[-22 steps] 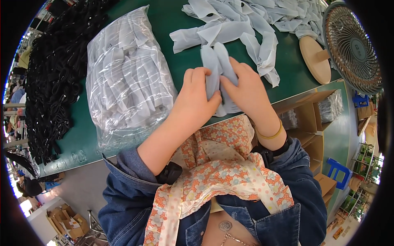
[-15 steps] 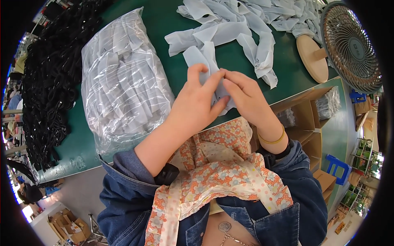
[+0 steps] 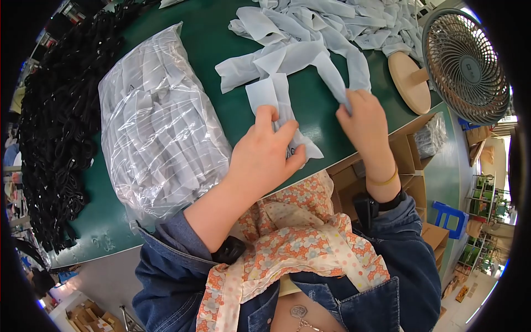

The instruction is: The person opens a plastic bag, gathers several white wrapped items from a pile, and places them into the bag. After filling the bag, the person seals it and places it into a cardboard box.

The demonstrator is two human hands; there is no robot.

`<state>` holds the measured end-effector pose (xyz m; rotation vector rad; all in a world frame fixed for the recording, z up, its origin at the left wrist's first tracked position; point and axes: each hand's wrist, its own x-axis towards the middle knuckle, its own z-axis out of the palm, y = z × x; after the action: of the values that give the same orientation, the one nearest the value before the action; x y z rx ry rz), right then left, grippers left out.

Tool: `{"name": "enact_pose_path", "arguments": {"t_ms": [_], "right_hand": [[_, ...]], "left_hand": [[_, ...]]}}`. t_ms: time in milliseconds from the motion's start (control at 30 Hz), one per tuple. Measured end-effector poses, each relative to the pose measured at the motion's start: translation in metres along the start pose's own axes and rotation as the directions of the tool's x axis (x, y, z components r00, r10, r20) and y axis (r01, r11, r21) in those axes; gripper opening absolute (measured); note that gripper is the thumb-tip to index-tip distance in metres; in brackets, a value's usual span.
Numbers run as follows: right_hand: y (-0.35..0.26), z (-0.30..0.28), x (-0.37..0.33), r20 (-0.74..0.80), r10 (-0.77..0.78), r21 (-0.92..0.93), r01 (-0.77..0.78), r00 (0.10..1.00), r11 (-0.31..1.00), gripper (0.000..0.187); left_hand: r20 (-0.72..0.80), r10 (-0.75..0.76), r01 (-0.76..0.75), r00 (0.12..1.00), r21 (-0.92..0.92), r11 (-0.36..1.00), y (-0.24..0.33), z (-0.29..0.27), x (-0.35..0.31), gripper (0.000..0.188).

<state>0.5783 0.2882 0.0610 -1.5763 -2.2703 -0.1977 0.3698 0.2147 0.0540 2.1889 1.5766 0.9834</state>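
Note:
My left hand [image 3: 264, 145] is closed around a small stack of long, narrow pale sleeves [image 3: 269, 93] of thin translucent material near the table's front edge. The fingers lie over the stack and the thumb presses its near end. To the right, my right hand [image 3: 366, 119] pinches the near end of another pale sleeve [image 3: 327, 72], which runs back toward a loose heap [image 3: 381, 22] of the same sleeves at the far right. Left of my hands lies a large clear plastic bag [image 3: 157, 130] filled with rows of such sleeves.
A pile of black cords [image 3: 58, 133] covers the far left of the green table [image 3: 204, 33]. At the right stand a round wooden disc with a peg [image 3: 409, 83] and a fan [image 3: 467, 69]. Cardboard boxes [image 3: 406, 160] sit below the front edge.
My right hand has left the stack beside my left hand and moved right, taking hold of a loose sleeve's end. My left hand stays on the stack.

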Motion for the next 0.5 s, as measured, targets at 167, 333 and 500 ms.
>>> {"name": "enact_pose_path", "arguments": {"t_ms": [167, 333, 500], "right_hand": [[-0.045, -0.007, -0.008, 0.123, -0.109, 0.425, 0.047, 0.986, 0.904, 0.019], [-0.014, -0.006, -0.005, 0.268, -0.013, 0.733, -0.195, 0.963, 0.652, 0.015], [0.065, 0.009, 0.037, 0.102, 0.479, 0.098, -0.488, 0.872, 0.867, 0.037]], "left_hand": [[-0.057, 0.069, -0.066, 0.996, 0.043, 0.997, -0.001, 0.0, -0.002, 0.034], [-0.036, 0.094, -0.09, 0.995, 0.1, 0.991, -0.003, 0.003, -0.001, 0.042], [-0.053, 0.092, -0.086, 0.994, 0.11, 0.99, 0.002, 0.003, -0.002, 0.041]]}}
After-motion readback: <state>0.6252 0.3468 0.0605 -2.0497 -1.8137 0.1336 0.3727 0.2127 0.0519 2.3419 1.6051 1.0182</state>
